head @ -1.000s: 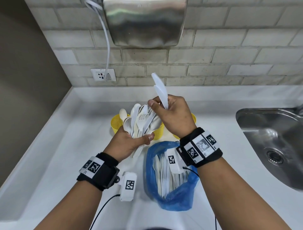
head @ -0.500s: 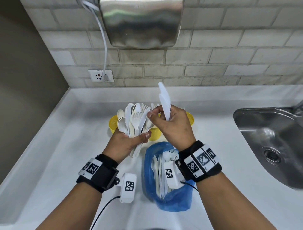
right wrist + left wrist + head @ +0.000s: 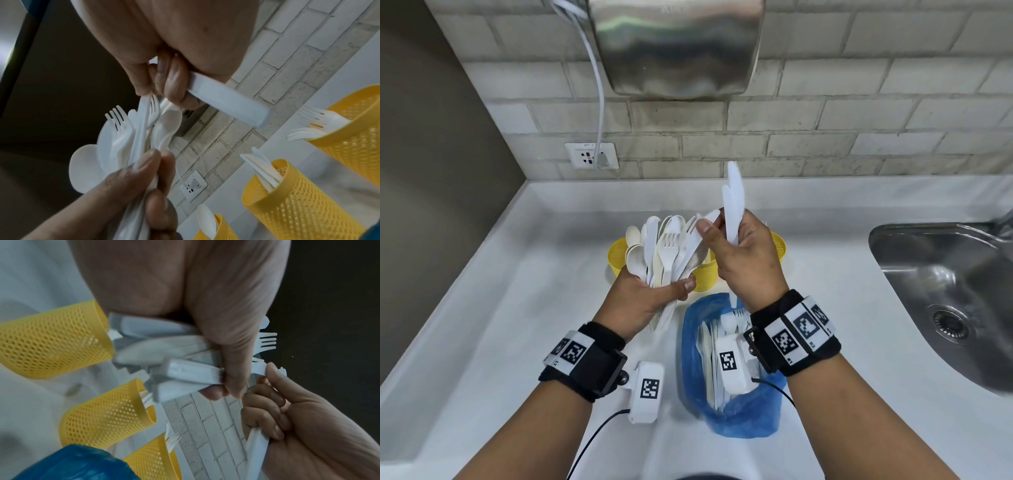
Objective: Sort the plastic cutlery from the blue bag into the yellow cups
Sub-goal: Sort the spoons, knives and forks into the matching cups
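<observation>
A person stands at a white countertop (image 3: 482, 325), both hands raised above a row of yellow cups. The left hand (image 3: 643, 298) is wrapped around a mixed bundle of white plastic cutlery (image 3: 667, 250), forks, spoons and knives fanned upward, thumb pressed across the handles. The right hand (image 3: 746, 260) grips two white knives (image 3: 734, 205) upright in its curled fingers, blades pointing toward the wall, while its thumb and forefinger pinch the tip of one more piece sticking out of the left hand's bundle; the two hands are touching there.

Three perforated yellow cups stand side by side toward the back edge of the countertop, directly under the hands. Seen from the right wrist, the spoon cup (image 3: 216, 230) on the left holds a spoon, the knife cup (image 3: 298, 203) in the middle holds knives, and the fork cup (image 3: 353, 133) on the right holds forks.

The blue bag (image 3: 739, 411) lies open on the countertop just in front of the cups, near the front edge, with more white cutlery inside it. A steel sink (image 3: 945, 291) is set into the countertop's right side. On the tiled wall behind hang a metal hand dryer (image 3: 674, 44) and a socket (image 3: 590, 156) with a white cable plugged in
</observation>
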Tool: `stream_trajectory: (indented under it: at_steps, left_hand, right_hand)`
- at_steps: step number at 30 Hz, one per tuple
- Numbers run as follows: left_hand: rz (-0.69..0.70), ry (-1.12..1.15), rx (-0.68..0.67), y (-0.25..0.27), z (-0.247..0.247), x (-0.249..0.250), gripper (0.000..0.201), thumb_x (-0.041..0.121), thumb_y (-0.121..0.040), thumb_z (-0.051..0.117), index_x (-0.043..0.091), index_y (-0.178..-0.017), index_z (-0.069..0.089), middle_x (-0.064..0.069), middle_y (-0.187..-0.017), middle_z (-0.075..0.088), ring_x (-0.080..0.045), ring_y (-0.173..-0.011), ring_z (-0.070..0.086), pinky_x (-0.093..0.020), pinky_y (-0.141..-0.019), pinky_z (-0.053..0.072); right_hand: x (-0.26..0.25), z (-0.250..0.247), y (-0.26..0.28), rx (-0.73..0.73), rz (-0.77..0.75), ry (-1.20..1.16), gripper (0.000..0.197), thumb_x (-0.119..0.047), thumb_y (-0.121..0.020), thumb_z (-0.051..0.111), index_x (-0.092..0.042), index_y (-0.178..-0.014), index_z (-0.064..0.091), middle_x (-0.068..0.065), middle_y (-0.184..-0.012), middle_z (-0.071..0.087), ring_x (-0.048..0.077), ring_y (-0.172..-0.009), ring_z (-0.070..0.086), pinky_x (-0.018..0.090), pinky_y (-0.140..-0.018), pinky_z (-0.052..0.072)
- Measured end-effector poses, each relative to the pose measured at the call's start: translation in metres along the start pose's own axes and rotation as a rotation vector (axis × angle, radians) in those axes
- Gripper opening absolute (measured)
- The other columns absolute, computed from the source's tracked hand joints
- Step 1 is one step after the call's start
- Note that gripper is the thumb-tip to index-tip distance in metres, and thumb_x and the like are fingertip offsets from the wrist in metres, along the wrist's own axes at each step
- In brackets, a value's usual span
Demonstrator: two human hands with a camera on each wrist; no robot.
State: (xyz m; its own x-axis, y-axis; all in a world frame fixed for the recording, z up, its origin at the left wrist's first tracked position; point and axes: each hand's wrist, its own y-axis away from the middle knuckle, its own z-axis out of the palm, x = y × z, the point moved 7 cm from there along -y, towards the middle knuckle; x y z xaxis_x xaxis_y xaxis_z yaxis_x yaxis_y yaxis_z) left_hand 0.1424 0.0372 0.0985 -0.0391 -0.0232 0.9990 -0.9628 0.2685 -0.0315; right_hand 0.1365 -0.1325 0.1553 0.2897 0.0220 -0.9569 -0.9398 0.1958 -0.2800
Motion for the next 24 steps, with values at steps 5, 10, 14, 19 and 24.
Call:
stream_trajectory:
  at_steps: [5,10,14,19,24]
  left_hand:
    - [0.013,0.007,-0.003,-0.0004,0.001,0.0035,0.027,0.005,-0.085,0.08,0.004,-0.11,0.07,-0.007,-0.082,0.076,-0.018,-0.073,0.071,-0.021,-0.069,0.055]
    - [0.003,0.014,-0.021,-0.0025,0.0025,0.0044,0.028,0.006,-0.085,0.08,0.003,-0.111,0.07,-0.009,-0.082,0.075,-0.02,-0.072,0.069,-0.023,-0.071,0.056]
    - [-0.018,0.048,-0.003,-0.003,0.0034,0.003,0.031,0.007,-0.084,0.081,0.002,-0.112,0.071,-0.019,-0.091,0.076,-0.023,-0.075,0.069,-0.026,-0.074,0.058]
    - [-0.039,0.043,-0.006,-0.0016,0.0044,0.0019,0.024,0.008,-0.085,0.08,0.004,-0.107,0.073,-0.012,-0.085,0.076,-0.022,-0.075,0.07,-0.023,-0.073,0.057]
    - [-0.037,0.032,-0.015,-0.001,0.0061,0.0044,0.023,0.008,-0.085,0.08,0.003,-0.106,0.072,-0.006,-0.081,0.077,-0.019,-0.074,0.071,-0.02,-0.071,0.056]
  right_hand:
    - [0.0049,0.004,0.0019,-0.086,0.001,0.111,0.021,-0.015,-0.095,0.07,-0.019,-0.083,0.053,-0.013,-0.062,0.052,0.002,-0.051,0.049,0.013,-0.052,0.038]
    - [0.0059,0.002,-0.0016,-0.074,-0.004,0.142,0.02,-0.023,-0.093,0.069,-0.029,-0.083,0.052,-0.006,-0.073,0.055,0.003,-0.056,0.049,0.023,-0.058,0.038]
    - [0.0079,0.0,-0.0033,-0.036,0.019,0.035,0.018,-0.02,-0.099,0.055,-0.032,-0.088,0.048,-0.015,-0.065,0.051,0.0,-0.049,0.046,0.019,-0.054,0.035]
    - [0.0069,-0.002,-0.0045,-0.015,0.008,0.033,0.014,-0.021,-0.102,0.051,-0.031,-0.094,0.047,-0.018,-0.062,0.052,0.001,-0.05,0.047,0.023,-0.057,0.035]
    - [0.003,-0.0017,-0.0069,0.02,0.0,0.006,0.023,-0.026,-0.098,0.054,-0.044,-0.083,0.05,-0.016,-0.062,0.05,0.005,-0.05,0.046,0.023,-0.053,0.036]
